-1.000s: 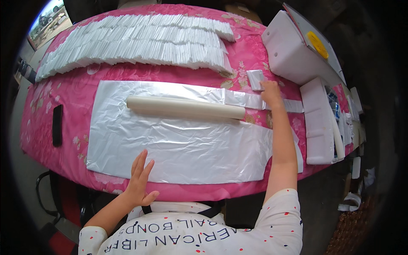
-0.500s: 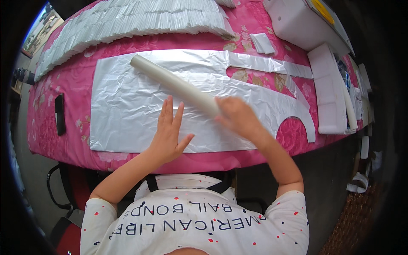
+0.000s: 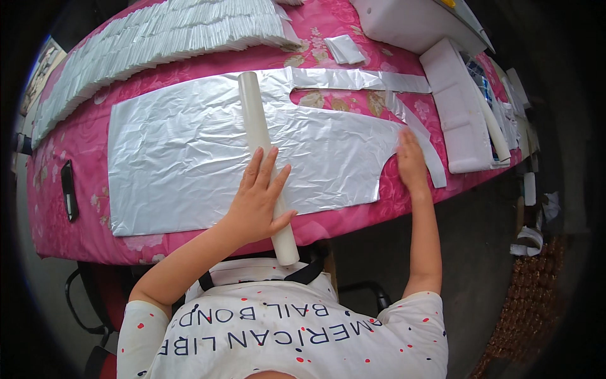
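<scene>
A thin, shiny white plastic apron [image 3: 177, 151] lies spread out and creased, its strap ends [image 3: 360, 79] to the right. Across its middle rests a long cream-coloured tube [image 3: 255, 117], whose near end sticks out past the table edge towards my body. My left hand [image 3: 255, 199] lies on the tube's lower half with fingers spread, not wrapped round it. At the apron's curved cutout on the right, my right hand [image 3: 411, 161] is laid with fingers stretched out, close to a strap. Nothing shows in its grasp.
Rows of folded white plastic packets [image 3: 164, 47] stand along the far left. A small folded packet [image 3: 344, 49] lies beyond the apron. White foam boxes [image 3: 457, 114] border the right side. A black phone-like object [image 3: 69, 189] lies left on the pink flowered tablecloth [image 3: 50, 221].
The tube has turned from slanting to nearly upright in view, its near end now towards me. My right hand has let go of it and moved right; my left hand now rests on it.
</scene>
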The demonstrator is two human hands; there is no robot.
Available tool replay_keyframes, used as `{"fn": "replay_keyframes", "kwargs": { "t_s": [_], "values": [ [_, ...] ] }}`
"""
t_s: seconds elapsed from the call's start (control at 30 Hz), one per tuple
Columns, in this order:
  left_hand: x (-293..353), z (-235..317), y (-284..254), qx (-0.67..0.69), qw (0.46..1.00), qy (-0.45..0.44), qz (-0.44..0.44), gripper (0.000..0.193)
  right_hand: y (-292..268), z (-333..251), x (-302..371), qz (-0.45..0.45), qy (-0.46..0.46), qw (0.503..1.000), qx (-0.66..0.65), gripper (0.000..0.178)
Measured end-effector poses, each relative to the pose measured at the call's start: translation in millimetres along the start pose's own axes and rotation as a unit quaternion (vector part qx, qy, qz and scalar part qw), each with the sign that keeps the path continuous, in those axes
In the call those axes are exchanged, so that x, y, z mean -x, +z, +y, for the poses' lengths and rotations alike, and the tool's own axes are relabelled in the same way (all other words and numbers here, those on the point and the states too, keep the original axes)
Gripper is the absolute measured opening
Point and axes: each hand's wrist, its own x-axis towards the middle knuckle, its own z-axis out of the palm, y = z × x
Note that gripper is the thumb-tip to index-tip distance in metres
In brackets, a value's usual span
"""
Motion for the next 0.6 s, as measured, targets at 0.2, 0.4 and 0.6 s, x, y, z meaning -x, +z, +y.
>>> {"fn": "replay_keyframes", "kwargs": {
  "t_s": [0.2, 0.4, 0.6],
  "values": [
    [-6, 8, 2, -0.014, 1.0, -0.004, -0.011, 0.069, -11, 25, 12, 0.073, 0.14, 0.985, 0.07, 0.028],
    [-8, 10, 2, -0.013, 1.0, -0.003, -0.02, 0.069, -26, -28, 7, 0.16, 0.152, 0.975, 0.035, 0.016],
    [-3, 19, -11, 0.33, 0.937, -0.047, 0.109, 0.063, -29, -193, 3, -0.052, 0.214, 0.85, -0.479, 0.003]
  ]
}}
